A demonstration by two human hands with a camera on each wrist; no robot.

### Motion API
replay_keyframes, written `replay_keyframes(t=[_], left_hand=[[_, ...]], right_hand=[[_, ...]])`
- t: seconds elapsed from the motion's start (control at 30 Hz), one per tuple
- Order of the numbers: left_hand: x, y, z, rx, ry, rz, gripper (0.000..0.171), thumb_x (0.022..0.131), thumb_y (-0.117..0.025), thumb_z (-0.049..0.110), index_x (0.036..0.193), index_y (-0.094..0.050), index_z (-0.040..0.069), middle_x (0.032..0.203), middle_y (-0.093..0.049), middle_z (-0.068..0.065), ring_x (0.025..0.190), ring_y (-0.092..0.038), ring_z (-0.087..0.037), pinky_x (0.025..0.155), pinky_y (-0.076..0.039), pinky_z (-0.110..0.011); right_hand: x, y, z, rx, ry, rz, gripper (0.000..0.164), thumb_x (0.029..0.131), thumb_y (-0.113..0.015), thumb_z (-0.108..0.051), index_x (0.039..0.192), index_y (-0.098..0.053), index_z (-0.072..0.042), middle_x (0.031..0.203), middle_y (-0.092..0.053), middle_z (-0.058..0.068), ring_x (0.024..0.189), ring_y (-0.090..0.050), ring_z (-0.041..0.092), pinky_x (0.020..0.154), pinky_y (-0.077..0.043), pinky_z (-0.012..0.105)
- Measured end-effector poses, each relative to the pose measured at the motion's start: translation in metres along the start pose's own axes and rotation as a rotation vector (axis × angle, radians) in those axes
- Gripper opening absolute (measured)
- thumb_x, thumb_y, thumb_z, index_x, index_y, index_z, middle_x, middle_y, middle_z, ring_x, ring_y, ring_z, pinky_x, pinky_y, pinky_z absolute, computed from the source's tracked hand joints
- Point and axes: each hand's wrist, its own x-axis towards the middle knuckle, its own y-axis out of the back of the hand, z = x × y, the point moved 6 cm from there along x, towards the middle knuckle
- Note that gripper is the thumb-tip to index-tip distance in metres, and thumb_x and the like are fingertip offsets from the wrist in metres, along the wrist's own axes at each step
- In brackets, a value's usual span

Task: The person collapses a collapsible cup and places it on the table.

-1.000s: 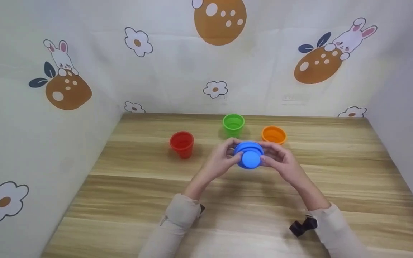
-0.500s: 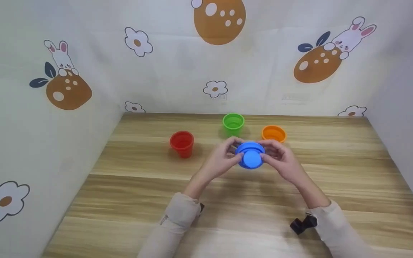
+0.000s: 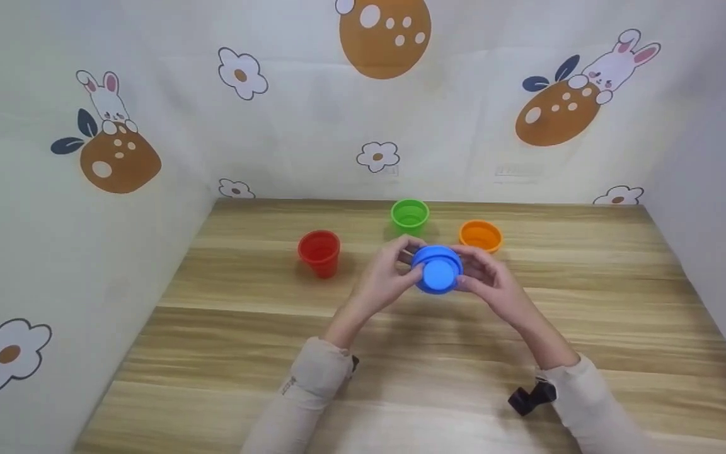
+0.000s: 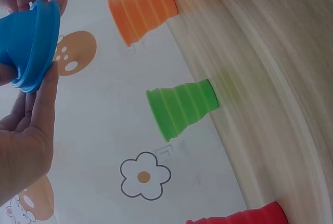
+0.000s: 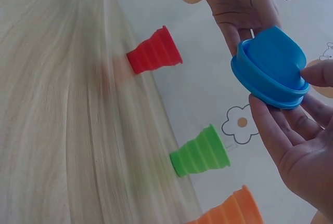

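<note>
Both hands hold a blue collapsible cup [image 3: 438, 274] above the table, its round base facing the head camera. The cup is partly folded, with its base end pushed in on one side, as the right wrist view shows. My left hand [image 3: 389, 277] grips its left side, thumb near the base and fingers at the rim. On the opposite side my right hand [image 3: 492, 277] pinches it the same way. Beyond the hands, a green cup [image 3: 409, 215] and an orange cup [image 3: 481, 236] stand upright. A red cup [image 3: 319, 252] stands to the left of the left hand.
The wooden table [image 3: 224, 353] meets a patterned cloth wall [image 3: 312, 126] at the back, with more walls on both sides. A black wrist device [image 3: 532, 397] hangs below the right sleeve [image 3: 590, 397].
The blue cup and both hands shift only slightly, lately a little up and left. Both hands keep their hold, and the other cups stay in place.
</note>
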Motion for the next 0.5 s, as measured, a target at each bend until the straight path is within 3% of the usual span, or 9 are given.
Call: replay_keyframes(t=[0.2,0.3,0.5], left_hand=[[-0.0009,0.0018,0.0,0.011,-0.034,0.034,0.029,0.093,-0.065,0.007,0.121,-0.062,0.004,0.116,-0.069,-0.011,0.101,-0.068,-0.023,0.087,-0.061,-0.031],[-0.0013,0.002,-0.0003,0.004,-0.018,0.034,0.029,0.093,-0.065,0.008,0.122,-0.061,0.005,0.117,-0.068,-0.011,0.101,-0.068,-0.022,0.088,-0.06,-0.03],[-0.0007,0.0002,0.001,-0.002,-0.018,0.036,0.029,0.093,-0.065,0.007,0.121,-0.061,0.004,0.116,-0.068,-0.012,0.1,-0.067,-0.022,0.088,-0.06,-0.03]], right_hand=[[0.0003,0.0007,0.0013,-0.031,-0.032,0.026,0.049,0.095,-0.06,0.002,0.14,-0.044,0.01,0.12,-0.064,-0.011,0.107,-0.066,0.007,0.091,-0.057,0.023],[0.001,0.0013,0.0007,-0.058,-0.041,0.059,0.048,0.093,-0.062,0.003,0.138,-0.048,0.009,0.119,-0.065,-0.01,0.107,-0.065,0.008,0.093,-0.056,0.021],[0.0014,0.0023,-0.0022,-0.09,0.004,0.087,0.046,0.091,-0.062,0.007,0.135,-0.049,0.011,0.114,-0.067,-0.013,0.103,-0.064,0.005,0.092,-0.054,0.018]])
